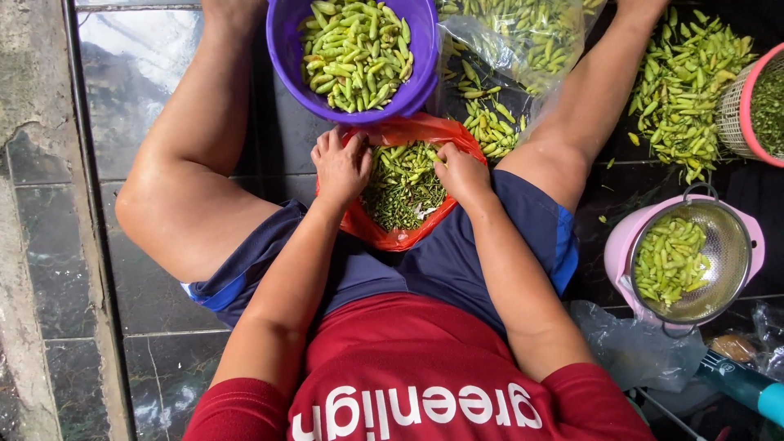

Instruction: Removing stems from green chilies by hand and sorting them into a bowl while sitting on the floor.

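I sit on a dark tiled floor with my legs apart. Between my thighs lies a red plastic bag (392, 235) filled with green chilli stems and bits. My left hand (341, 166) rests on the bag's left rim, fingers curled over the heap. On the right rim my right hand (462, 173) pinches something small and green; what it is I cannot make out. Just beyond the bag stands a purple bowl (286, 57) full of green chillies.
A clear plastic bag of chillies (523, 33) lies behind the right knee. Loose chillies (682, 90) are piled at far right beside a pink basket (735, 106). A metal strainer (723, 253) of chillies sits in a pink pot at right.
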